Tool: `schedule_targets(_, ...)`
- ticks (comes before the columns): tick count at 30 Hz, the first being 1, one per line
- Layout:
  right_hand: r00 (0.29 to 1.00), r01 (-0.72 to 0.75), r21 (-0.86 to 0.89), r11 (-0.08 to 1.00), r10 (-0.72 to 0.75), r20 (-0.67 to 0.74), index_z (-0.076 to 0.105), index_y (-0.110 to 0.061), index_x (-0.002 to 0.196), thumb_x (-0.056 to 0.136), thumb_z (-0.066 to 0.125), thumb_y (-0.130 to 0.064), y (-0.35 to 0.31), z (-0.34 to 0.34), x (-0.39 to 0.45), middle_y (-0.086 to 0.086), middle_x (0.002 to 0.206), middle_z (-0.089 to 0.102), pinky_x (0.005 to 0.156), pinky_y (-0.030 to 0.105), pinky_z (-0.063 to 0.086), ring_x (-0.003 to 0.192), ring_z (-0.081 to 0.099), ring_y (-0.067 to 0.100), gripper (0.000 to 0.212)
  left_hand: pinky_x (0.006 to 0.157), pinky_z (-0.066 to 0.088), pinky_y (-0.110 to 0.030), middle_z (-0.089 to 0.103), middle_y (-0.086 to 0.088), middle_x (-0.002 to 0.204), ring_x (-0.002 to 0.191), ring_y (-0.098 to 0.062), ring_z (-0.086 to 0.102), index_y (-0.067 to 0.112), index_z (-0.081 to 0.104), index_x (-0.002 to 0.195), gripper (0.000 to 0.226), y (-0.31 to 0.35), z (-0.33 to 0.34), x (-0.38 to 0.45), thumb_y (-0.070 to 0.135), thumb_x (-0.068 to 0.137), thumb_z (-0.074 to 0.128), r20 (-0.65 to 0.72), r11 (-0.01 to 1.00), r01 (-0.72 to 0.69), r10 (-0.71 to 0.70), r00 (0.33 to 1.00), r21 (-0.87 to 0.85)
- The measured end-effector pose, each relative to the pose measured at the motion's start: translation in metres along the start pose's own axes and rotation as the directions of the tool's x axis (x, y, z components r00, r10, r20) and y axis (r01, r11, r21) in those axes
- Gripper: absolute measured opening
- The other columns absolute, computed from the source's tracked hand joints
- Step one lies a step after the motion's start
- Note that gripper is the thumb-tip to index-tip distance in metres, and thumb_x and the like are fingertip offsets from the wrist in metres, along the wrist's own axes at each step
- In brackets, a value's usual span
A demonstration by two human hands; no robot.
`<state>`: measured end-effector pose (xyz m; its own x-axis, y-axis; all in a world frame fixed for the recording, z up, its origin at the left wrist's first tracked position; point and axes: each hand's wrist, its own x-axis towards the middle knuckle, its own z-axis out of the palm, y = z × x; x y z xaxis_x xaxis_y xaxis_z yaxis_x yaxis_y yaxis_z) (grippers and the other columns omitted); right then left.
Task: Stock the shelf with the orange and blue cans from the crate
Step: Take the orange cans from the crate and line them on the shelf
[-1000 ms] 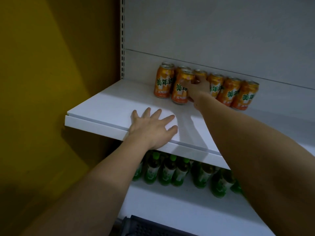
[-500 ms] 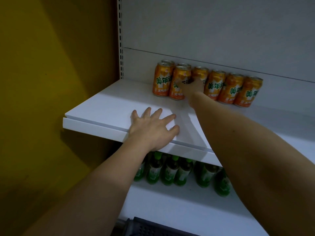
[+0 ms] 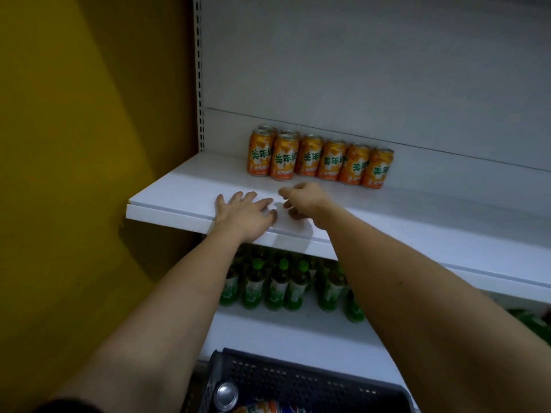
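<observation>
Several orange cans (image 3: pixel 320 158) stand in a row at the back of the white shelf (image 3: pixel 185 186), with two more behind the left end. My left hand (image 3: pixel 246 214) rests flat on the shelf's front edge, fingers spread. My right hand (image 3: pixel 304 198) hovers just above the shelf in front of the cans, fingers loosely curled and holding nothing. At the bottom, a dark plastic crate (image 3: pixel 298 380) holds a can seen from its silver top (image 3: pixel 226 396) and an orange and blue can (image 3: pixel 265 408) lying beside it.
Green bottles (image 3: pixel 280 284) fill the lower shelf under the white shelf. A yellow wall (image 3: pixel 74 174) stands on the left beside the perforated shelf upright (image 3: pixel 199 84). The white back panel rises behind the cans.
My right hand let go of the orange can in the row and drew back toward the shelf's front. The view tilted down, bringing the crate into sight. My left hand stayed put.
</observation>
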<state>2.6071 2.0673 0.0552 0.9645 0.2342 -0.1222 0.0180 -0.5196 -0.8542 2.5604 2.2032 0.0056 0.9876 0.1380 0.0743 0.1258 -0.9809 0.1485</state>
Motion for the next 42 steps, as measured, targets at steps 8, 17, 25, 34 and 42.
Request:
schedule_targets(8, 0.989, 0.125, -0.383, 0.915, -0.087, 0.117, 0.068, -0.003, 0.099, 0.097, 0.056, -0.033, 0.023, -0.013, -0.098, 0.012, 0.090, 0.071, 0.080, 0.044, 0.059, 0.081, 0.068, 0.028, 0.033, 0.092, 0.047, -0.036, 0.063, -0.010, 0.122, 0.108, -0.029, 0.058, 0.011, 0.064, 0.118, 0.042, 0.036, -0.036, -0.049, 0.041, 0.093, 0.047, 0.127, 0.681, 0.264, -0.246, 0.961, -0.683)
schedule_targets(17, 0.991, 0.106, -0.326, 0.939, -0.073, 0.112, 0.061, -0.008, 0.084, 0.096, 0.056, -0.036, 0.072, 0.001, -0.163, 0.007, 0.075, 0.062, 0.062, 0.033, 0.052, 0.066, 0.059, 0.022, 0.031, 0.063, 0.040, -0.029, 0.068, -0.010, 0.108, 0.071, -0.017, 0.051, 0.012, 0.066, 0.112, 0.036, 0.053, 0.003, -0.139, 0.035, 0.097, 0.044, 0.255, 0.536, 0.337, -0.223, 0.941, -0.774)
schedule_targets(25, 0.982, 0.027, -0.257, 0.966, 0.023, 0.188, 0.061, -0.009, 0.091, 0.096, 0.056, -0.038, 0.134, 0.038, -0.182, 0.007, 0.083, 0.064, 0.067, 0.036, 0.054, 0.073, 0.062, 0.022, 0.030, 0.069, 0.037, -0.033, 0.066, -0.007, 0.106, 0.081, -0.020, 0.050, 0.015, 0.064, 0.107, 0.030, 0.054, 0.079, -0.185, 0.033, 0.098, 0.042, 0.376, 0.460, 0.463, -0.272, 0.886, -0.758)
schedule_targets(34, 0.944, -0.151, -0.237, 0.960, 0.212, 0.253, 0.063, -0.005, 0.089, 0.096, 0.057, -0.033, 0.223, 0.089, -0.194, 0.007, 0.073, 0.057, 0.068, 0.035, 0.047, 0.068, 0.053, 0.022, 0.030, 0.063, 0.039, -0.031, 0.068, -0.010, 0.095, 0.077, -0.026, 0.056, 0.008, 0.067, 0.098, 0.037, 0.034, 0.170, -0.218, 0.037, 0.089, 0.045, 0.544, 0.397, 0.652, -0.359, 0.758, -0.646)
schedule_targets(42, 0.847, -0.129, -0.336, 0.933, 0.280, 0.452, 0.066, -0.006, 0.107, 0.091, 0.063, -0.027, 0.300, 0.163, -0.222, 0.012, 0.104, 0.068, 0.080, 0.035, 0.051, 0.091, 0.062, 0.025, 0.026, 0.055, 0.038, -0.026, 0.066, -0.011, 0.084, 0.067, -0.026, 0.057, 0.007, 0.065, 0.092, 0.026, 0.014, 0.247, -0.266, 0.030, 0.092, 0.052, 0.694, 0.196, 0.825, -0.459, 0.555, -0.531)
